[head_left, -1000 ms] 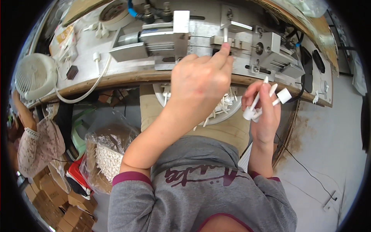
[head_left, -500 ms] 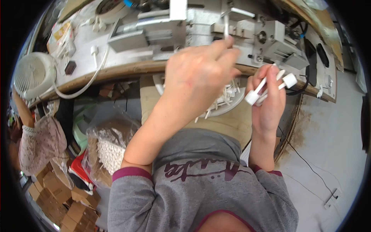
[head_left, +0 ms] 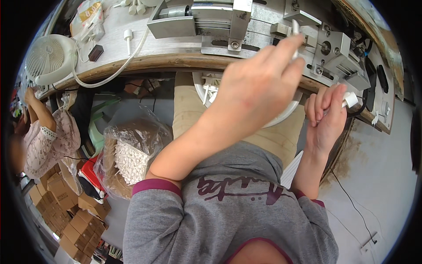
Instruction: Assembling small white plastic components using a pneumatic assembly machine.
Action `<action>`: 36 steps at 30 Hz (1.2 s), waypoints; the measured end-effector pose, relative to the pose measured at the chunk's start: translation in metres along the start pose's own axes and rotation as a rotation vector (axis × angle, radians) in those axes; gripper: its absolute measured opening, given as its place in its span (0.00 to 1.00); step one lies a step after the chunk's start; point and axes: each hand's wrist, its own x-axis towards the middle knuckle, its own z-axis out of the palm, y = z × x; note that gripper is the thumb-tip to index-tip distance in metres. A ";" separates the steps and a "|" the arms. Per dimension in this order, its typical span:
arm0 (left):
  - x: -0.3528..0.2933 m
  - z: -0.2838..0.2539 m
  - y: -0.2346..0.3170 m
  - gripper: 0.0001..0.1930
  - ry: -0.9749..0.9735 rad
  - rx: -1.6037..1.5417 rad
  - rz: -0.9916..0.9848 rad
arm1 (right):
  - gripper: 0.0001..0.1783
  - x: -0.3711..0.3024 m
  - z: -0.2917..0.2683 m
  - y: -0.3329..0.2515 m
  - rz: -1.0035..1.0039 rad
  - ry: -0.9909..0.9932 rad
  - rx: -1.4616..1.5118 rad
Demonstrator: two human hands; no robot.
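Observation:
Stretched over the bench edge, my left hand [head_left: 263,79] pinches a slim white plastic stick [head_left: 296,27] at the metal fixture [head_left: 281,30]; its lower end is hidden by my fingers. To the right, my right hand [head_left: 326,110] is curled in front of the bench. It grips a white plastic rod with a blocky head [head_left: 350,100], which pokes out past the thumb. Whether more rods lie inside that fist cannot be seen. Below my left hand, a white basin [head_left: 281,115] on my lap holds loose white pieces [head_left: 211,90], partly covered by the hand and forearm.
Metal clamping blocks [head_left: 241,26] and a right-hand metal unit [head_left: 336,48] stand on the bench [head_left: 176,63]. At left are a white fan [head_left: 50,59], a curved hose [head_left: 110,78] and a lone white rod [head_left: 128,42]. A bag of white pieces [head_left: 132,160] sits below; another person [head_left: 52,136] is beyond.
My left hand has gone right, with its white stick now at the fixture. My right fingers have curled further over the rods; two heads showed before, one shows now. The whole view has shifted.

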 end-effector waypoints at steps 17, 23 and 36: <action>0.016 -0.004 -0.017 0.11 -0.231 0.207 0.057 | 0.28 -0.001 0.009 -0.011 -0.056 0.041 0.033; 0.002 -0.013 0.007 0.20 -0.181 -0.479 -0.003 | 0.27 -0.001 0.012 -0.008 0.146 -0.033 0.246; 0.002 -0.014 0.003 0.17 -0.098 -0.313 -0.106 | 0.30 0.013 0.010 -0.009 0.138 -0.181 0.248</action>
